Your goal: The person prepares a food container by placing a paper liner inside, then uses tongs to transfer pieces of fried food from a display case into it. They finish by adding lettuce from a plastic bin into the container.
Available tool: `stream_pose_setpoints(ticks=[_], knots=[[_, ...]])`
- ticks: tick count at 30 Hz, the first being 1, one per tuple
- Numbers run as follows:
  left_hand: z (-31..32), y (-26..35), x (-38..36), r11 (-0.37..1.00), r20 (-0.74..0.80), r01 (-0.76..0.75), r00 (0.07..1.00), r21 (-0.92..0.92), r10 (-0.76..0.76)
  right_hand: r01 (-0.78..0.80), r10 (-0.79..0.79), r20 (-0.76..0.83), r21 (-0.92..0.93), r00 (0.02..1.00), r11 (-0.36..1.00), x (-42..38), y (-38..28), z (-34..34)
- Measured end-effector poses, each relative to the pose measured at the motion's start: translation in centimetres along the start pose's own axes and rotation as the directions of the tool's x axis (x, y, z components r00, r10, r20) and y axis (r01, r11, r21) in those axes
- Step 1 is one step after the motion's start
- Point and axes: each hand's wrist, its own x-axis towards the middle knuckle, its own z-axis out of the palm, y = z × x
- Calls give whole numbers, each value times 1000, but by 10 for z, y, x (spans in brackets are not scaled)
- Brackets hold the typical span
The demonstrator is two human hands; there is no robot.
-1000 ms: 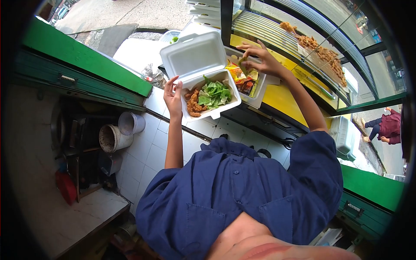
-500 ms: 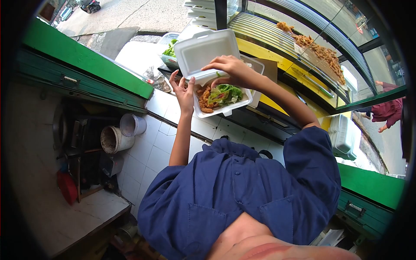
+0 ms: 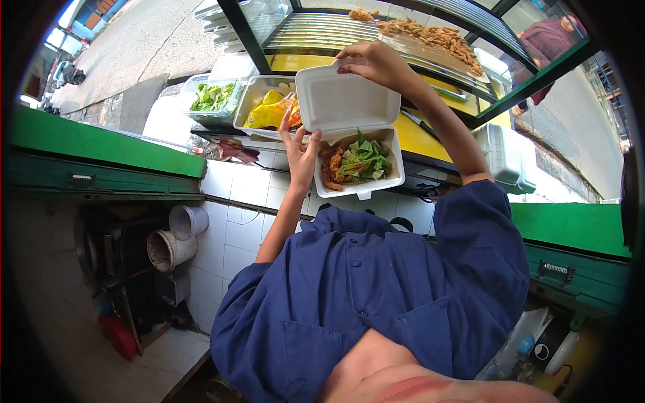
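Observation:
A white foam takeout box [image 3: 363,196] stands with its lid [image 3: 349,97] raised. Inside it lie browned fried pieces [image 3: 331,168] on the left and chopped green lettuce [image 3: 366,160] on the right. At the box's left side, near the hinge, my left hand [image 3: 300,153] grips the edge, thumb in front and fingers spread upward. My right hand [image 3: 376,64] reaches over the lid, its bent fingers holding the lid's top edge. Behind the box is a tub [image 3: 243,101] with yellow and orange packets [image 3: 269,109].
A clear container of lettuce [image 3: 213,97] sits at the left of the counter. Fried pieces [image 3: 430,40] lie in the glass display case. A knife [image 3: 418,122] rests on the yellow surface. Stacked foam boxes [image 3: 504,158] stand at right. A person [image 3: 547,43] is outside.
My right hand has left the lettuce and moved up to the lid's top edge. The view has shifted, showing the packets. My left hand stays at the box's left side.

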Motion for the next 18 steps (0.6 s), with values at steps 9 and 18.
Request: stream_pose_setpoints(ticks=[9,18], knots=[[101,-124,21,995,122,68,989,78,-77,-219,206,-123,-96,971,971,-115,73,-45],[101,-161,25,999,146,9,989,51,-16,-157,142,-147,-90,979,984,-187,78,-39]])
